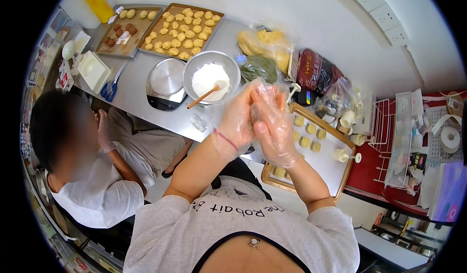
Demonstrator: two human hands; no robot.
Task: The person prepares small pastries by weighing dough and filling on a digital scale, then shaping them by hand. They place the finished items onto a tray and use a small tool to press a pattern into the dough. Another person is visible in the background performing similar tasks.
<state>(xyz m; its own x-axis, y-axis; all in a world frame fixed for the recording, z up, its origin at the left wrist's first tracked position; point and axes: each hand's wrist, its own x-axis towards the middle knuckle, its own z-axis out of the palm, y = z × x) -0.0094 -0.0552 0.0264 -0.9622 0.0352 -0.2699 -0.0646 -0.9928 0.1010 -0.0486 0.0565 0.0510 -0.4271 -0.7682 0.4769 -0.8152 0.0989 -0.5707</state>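
Observation:
My left hand and my right hand, both in clear plastic gloves, are cupped together above the table's front edge. Something small and dark seems to show between the palms, but the fingers cover it and I cannot tell what it is. Behind them to the left stands a steel bowl of white powder with a wooden-handled tool in it. A tray holding pressed, patterned pastries lies to the right, partly under my right forearm.
A kitchen scale adjoins the bowl. Farther back are a tray of yellow dough pieces and a tray with brown and pale balls. Bagged yellow dough and a bagged green mass lie behind my hands. A co-worker sits at left.

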